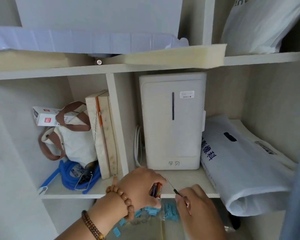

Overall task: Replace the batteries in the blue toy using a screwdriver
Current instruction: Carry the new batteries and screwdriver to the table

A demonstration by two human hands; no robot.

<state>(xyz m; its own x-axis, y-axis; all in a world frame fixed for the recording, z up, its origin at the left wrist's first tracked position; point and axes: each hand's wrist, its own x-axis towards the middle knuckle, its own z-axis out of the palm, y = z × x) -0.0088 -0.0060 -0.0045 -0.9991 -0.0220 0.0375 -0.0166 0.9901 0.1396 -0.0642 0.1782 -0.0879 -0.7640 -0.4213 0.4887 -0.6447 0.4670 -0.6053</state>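
Two copper-and-black cylindrical batteries (156,190), roughly upright, sit clenched in curled fingers of the left hand (139,186), just below the tall white plastic appliance (171,122). The right hand (196,203) pinches a thin dark metal screwdriver (174,188), tip aimed up toward that appliance. Some light-blue plastic pieces (171,212), likely the toy, lie further below it, straight under both hands.

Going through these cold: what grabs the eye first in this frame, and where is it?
At bottom centre, the left hand grips batteries while the right hand pinches a slim screwdriver, both at the front edge of the shelf. Behind them a tall white appliance fills the middle compartment. A coil of blue tubing lies in the left compartment.
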